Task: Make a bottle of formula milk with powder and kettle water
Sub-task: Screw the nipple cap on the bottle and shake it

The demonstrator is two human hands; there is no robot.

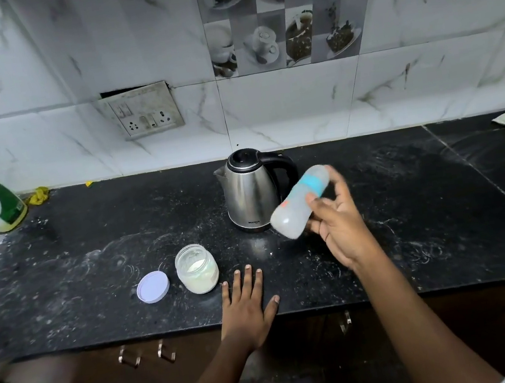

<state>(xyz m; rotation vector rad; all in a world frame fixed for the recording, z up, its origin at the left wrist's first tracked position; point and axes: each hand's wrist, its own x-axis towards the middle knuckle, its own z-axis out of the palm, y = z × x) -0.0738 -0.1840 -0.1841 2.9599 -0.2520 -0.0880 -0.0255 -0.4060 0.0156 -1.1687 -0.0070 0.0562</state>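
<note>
A: On the black desk (93,274), what is sitting?
B: Item one, a steel kettle (252,191), lid shut, standing upright near the back. Item two, a powder jar (196,268), open, standing in front and left of the kettle. Item three, its white lid (153,287), lying flat just beside the jar on the left.

A: And the bottle?
B: Item four, a feeding bottle (300,203) with a blue band (blurred, contents unclear), hanging tilted in the air just right of the kettle. The right hand (337,221) is wrapping its grip around the bottle's body.

A: Left hand?
B: The left hand (248,303) is lying flat on the desk edge, grip spread and holding nothing, just right of the jar.
</note>
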